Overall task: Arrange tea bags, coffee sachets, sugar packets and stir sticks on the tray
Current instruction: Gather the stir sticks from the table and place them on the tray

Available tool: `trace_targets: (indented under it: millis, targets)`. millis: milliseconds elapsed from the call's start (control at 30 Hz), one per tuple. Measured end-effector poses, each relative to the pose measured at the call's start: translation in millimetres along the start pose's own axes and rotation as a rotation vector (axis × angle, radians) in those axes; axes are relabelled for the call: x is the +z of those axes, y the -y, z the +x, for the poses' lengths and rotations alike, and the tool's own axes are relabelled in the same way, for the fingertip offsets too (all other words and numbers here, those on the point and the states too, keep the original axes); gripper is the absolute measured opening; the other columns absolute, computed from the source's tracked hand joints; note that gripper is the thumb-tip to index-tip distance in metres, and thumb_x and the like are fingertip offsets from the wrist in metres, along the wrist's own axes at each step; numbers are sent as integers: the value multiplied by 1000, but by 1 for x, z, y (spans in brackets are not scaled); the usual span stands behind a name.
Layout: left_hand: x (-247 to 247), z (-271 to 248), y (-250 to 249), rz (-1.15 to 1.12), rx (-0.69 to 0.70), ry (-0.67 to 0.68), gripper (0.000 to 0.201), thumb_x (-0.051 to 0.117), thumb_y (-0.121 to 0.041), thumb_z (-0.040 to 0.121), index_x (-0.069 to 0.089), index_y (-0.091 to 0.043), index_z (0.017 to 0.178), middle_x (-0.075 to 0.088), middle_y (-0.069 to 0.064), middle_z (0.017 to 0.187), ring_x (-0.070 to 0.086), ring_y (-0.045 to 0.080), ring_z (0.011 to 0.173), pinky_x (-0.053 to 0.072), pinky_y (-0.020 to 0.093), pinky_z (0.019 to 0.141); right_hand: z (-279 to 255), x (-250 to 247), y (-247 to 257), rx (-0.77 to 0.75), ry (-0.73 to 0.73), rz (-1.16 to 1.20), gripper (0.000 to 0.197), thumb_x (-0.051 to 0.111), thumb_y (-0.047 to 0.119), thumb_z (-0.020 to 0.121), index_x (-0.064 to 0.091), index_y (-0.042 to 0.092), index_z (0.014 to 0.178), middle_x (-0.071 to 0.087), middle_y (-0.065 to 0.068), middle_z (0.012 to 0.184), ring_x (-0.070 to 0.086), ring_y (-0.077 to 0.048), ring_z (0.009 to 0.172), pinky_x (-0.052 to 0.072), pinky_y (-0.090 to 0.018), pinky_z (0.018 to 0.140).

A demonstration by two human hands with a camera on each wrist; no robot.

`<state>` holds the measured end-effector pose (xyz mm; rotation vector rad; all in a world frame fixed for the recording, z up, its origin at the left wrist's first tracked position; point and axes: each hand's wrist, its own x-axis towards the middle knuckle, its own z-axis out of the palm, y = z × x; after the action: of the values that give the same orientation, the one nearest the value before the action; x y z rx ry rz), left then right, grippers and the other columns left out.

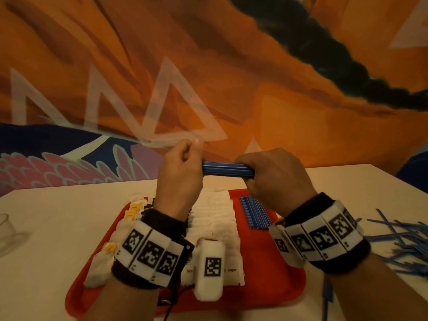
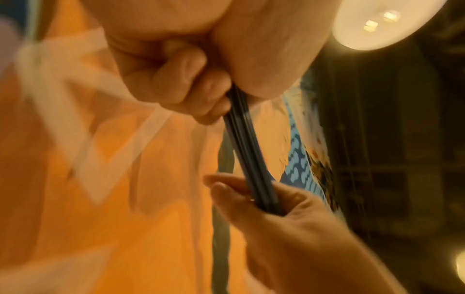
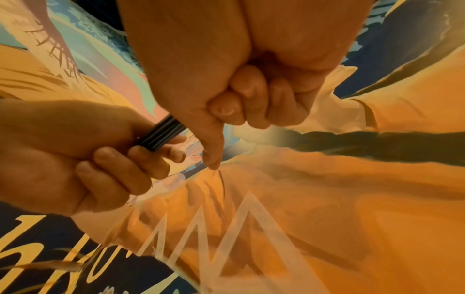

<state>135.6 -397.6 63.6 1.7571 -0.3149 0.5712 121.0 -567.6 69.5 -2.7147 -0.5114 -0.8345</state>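
A bundle of blue stir sticks [image 1: 227,170] is held level above the red tray [image 1: 273,295]. My left hand [image 1: 185,163] grips its left end and my right hand [image 1: 266,174] grips its right end. The left wrist view shows my left hand's fingers [image 2: 201,95] curled on the bundle [image 2: 249,159]. In the right wrist view my right hand's fingers [image 3: 234,103] are wrapped round the bundle [image 3: 161,137]. On the tray lie tea bags [image 1: 132,212] with yellow tags at the left, white sugar packets [image 1: 215,218] in the middle and a neat row of stir sticks [image 1: 254,212] at the right.
Several loose blue stir sticks [image 1: 398,239] are scattered on the white table [image 1: 46,251] to the right of the tray. A clear plastic cup [image 1: 7,228] stands at the table's left edge. A painted orange wall [image 1: 278,100] rises just behind the table.
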Motion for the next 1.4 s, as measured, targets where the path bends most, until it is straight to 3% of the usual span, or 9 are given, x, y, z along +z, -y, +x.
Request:
trace_targets:
  millis: [133, 300, 500, 767, 867, 967, 1133, 1233, 1400]
  targets:
    - [2, -3, -5, -64, 48, 73, 42, 45, -37, 104, 50, -12, 70, 39, -2, 52, 37, 14, 40, 31, 24, 38, 0, 5, -3, -16, -77, 89, 32, 62, 19, 90, 70, 34, 117, 73, 2, 86, 62, -17, 76, 55, -40, 71]
    - [4, -1, -3, -227, 19, 82, 37, 46, -30, 105, 51, -9, 75, 37, 2, 57, 32, 14, 41, 27, 23, 40, -2, -2, -2, -116, -186, 591, 42, 82, 42, 71, 69, 32, 110, 69, 19, 94, 66, 6, 83, 49, -7, 72]
    - [14, -7, -4, -337, -65, 100, 39, 43, -31, 105, 46, -18, 69, 35, -6, 53, 31, 7, 39, 25, 20, 38, 0, 1, 18, -129, -458, 1255, 40, 49, 49, 94, 67, 15, 107, 71, -6, 109, 68, -21, 107, 55, -33, 89]
    - [14, -7, -5, -299, -41, 78, 37, 46, -32, 104, 53, -5, 81, 39, 2, 59, 36, 12, 44, 29, 24, 42, -3, -22, 1, -136, -26, 624, 52, 72, 52, 72, 60, 35, 120, 62, 25, 109, 62, 11, 98, 49, -7, 80]
    - [9, -4, -6, -56, 188, 21, 40, 50, -25, 103, 47, -14, 65, 39, -7, 54, 38, 12, 47, 33, 30, 47, -6, -25, -1, -28, 242, 264, 13, 68, 49, 84, 57, 45, 88, 65, 14, 80, 61, -4, 69, 51, -24, 63]
    - [9, -3, -9, 19, 244, -27, 43, 55, -19, 100, 44, -18, 59, 39, -10, 49, 38, 11, 47, 33, 28, 47, -8, -17, 2, 72, 319, 92, 22, 58, 46, 94, 60, 27, 82, 59, 1, 70, 58, -17, 60, 51, -34, 57]
    - [15, -9, -14, -458, -113, 56, 36, 65, -44, 86, 49, -14, 74, 37, -6, 51, 35, 9, 40, 31, 22, 40, -7, -11, 5, 190, 232, 87, 15, 54, 35, 95, 61, 23, 99, 58, -4, 83, 56, -23, 68, 48, -34, 60]
    - [21, -12, -14, -479, -268, 274, 55, 62, -58, 74, 64, -8, 98, 64, 0, 71, 60, 12, 66, 48, 26, 61, -2, -13, 6, 276, 173, 63, 17, 54, 22, 90, 60, 26, 105, 62, -5, 93, 60, -25, 79, 55, -41, 73]
    - [35, -16, -24, -709, -469, 321, 27, 58, -17, 97, 60, 0, 118, 72, 9, 92, 70, 20, 84, 58, 25, 72, -8, -17, 13, 362, 197, 2, 33, 57, 20, 88, 51, 23, 121, 59, -5, 100, 59, -26, 88, 53, -41, 78]
